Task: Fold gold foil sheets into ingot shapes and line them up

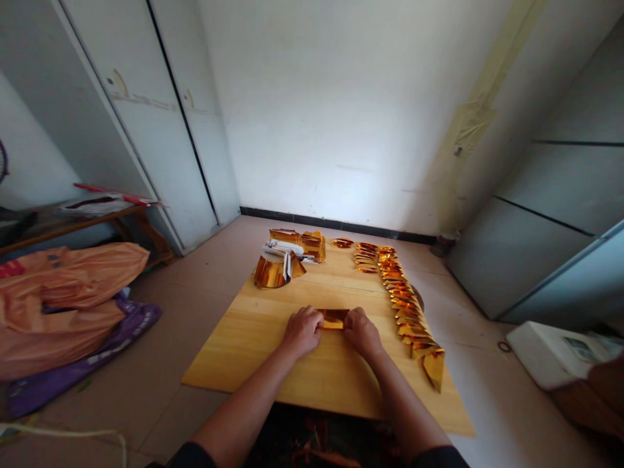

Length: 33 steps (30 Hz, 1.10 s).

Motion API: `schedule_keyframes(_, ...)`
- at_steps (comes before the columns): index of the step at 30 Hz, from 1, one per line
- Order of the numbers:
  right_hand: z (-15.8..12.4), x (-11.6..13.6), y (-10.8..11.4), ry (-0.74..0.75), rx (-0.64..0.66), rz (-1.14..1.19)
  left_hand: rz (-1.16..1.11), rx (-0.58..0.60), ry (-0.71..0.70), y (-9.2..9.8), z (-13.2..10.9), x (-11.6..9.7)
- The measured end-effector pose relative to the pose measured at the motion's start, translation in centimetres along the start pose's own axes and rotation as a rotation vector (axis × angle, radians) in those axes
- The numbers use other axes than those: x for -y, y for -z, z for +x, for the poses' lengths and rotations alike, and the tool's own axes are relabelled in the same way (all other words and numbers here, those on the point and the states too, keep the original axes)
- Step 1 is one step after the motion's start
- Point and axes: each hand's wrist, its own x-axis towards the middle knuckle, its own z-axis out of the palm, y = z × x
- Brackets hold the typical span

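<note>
A strip of shiny gold foil paper (334, 319) lies low over the wooden board, stretched between both hands. Its left end is gripped by my left hand (305, 330), fingers curled closed. My right hand (361, 331) is closed round the right end. Along the board's right side runs a long row of folded gold pieces (404, 302), with a shorter group of folded pieces (366, 257) beside its far end. At the back left are a curved gold sheet (271, 272) and a stack of gold foil sheets (313, 246) with white paper.
The wooden board (234, 351) stands before a white wall. Orange cloth (73, 299) and a purple bag (121, 331) lie at the left, near a wooden bench (151, 237). A white box (550, 354) is on the right, and grey cabinets flank both sides.
</note>
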Motion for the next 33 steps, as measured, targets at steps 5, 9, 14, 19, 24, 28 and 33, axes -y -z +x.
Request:
schedule_keyframes(5, -0.9, -0.3, -0.1, 0.084, 0.026, 0.044, -0.074, -0.030, -0.064, 0.2, -0.6, 0.5)
schedule_keyframes(9, -1.1, -0.4, -0.4, 0.112, 0.012, 0.081, -0.121, -0.057, -0.083, 0.1, -0.7, 0.6)
schedule_keyframes(14, -1.2, -0.7, -1.1, 0.089, -0.069, 0.052, -0.131, -0.070, -0.039, -0.5, -0.5, 0.8)
schedule_keyframes(19, -1.4, -0.9, -1.6, -0.001, -0.058, 0.141, -0.222, -0.198, -0.045, -1.4, -0.6, 1.4)
schedule_keyframes(24, -1.7, -1.3, -2.1, 0.040, -0.113, 0.215, -0.288, -0.243, -0.112, -1.9, -0.6, 1.8)
schedule_keyframes(28, -2.0, -1.8, -2.3, 0.162, -0.146, 0.253, -0.309, -0.185, -0.131, -1.9, -0.6, 2.1)
schedule_keyframes(33, -2.4, -2.2, -2.1, 0.319, -0.148, 0.223, -0.319, -0.159, -0.200, -2.3, -0.6, 2.7)
